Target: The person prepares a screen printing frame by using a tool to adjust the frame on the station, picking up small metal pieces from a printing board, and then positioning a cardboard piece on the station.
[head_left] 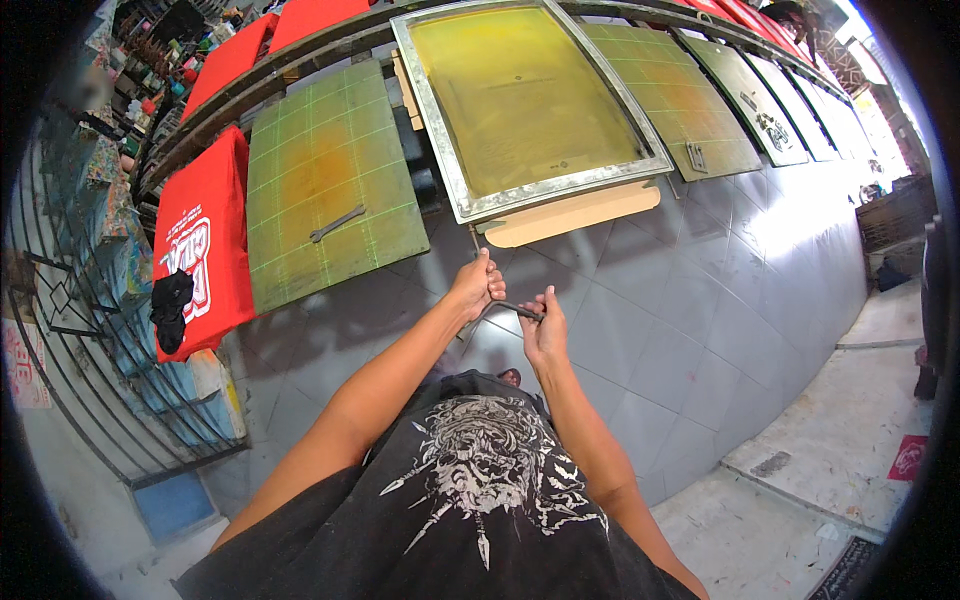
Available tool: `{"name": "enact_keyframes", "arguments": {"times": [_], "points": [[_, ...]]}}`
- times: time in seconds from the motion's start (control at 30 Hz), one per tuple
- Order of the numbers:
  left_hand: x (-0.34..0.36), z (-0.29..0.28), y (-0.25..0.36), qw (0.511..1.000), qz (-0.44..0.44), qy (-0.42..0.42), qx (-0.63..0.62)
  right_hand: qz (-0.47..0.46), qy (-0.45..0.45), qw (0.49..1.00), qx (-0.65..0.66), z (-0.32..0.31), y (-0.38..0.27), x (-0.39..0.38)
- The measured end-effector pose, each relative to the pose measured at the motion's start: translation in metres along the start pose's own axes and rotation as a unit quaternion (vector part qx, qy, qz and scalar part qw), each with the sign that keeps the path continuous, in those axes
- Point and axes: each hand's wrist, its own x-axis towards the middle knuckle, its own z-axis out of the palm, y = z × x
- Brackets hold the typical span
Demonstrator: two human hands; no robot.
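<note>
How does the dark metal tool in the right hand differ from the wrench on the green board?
Place: the right hand grips the dark metal tool, while the wrench lies on the green board.
View: the dark metal tool is partly covered by that hand; the wrench shows from end to end.
Both are slim, and both look like metal.

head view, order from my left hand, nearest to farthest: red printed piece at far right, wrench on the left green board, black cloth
1. Wrench: on the green board, ahead-left of the left hand.
2. Black cloth: on the red fabric, farther left.
3. Red printed piece: low, far right.
</note>
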Motion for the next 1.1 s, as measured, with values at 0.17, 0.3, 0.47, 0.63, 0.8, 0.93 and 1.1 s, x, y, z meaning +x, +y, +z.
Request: {"name": "enact_keyframes", "arguments": {"times": [0.17, 0.3, 0.47, 0.63, 0.8, 0.93, 1.1], "points": [[-0.003, -0.003, 0.000, 0.998, 0.000, -0.052, -0.016, 0.040, -0.041, 0.967, -0.248, 0.005, -0.023, -0.001], [-0.001, -0.010, 0.000, 0.994, -0.008, -0.108, -0.032, 0.150, -0.133, 0.949, -0.246, 0.005, -0.035, -0.005], [0.000, -0.017, 0.000, 0.977, -0.027, -0.174, -0.119, 0.024, -0.172, 0.852, -0.493, 0.023, -0.053, -0.023], [-0.008, -0.006, -0.003, 0.997, 0.037, -0.068, 0.026, -0.159, -0.144, 0.725, -0.655, 0.039, -0.046, -0.042], [-0.013, 0.013, -0.001, 0.982, 0.060, 0.129, 0.122, -0.270, -0.148, 0.517, -0.799, 0.063, -0.021, -0.065], [-0.001, -0.008, -0.004, 0.998, 0.056, 0.037, 0.020, -0.076, -0.210, 0.810, -0.543, 0.054, -0.027, -0.066], [0.009, -0.025, -0.009, 0.975, -0.007, -0.168, -0.145, -0.249, -0.167, 0.768, -0.566, -0.033, 0.001, 0.003]]}}
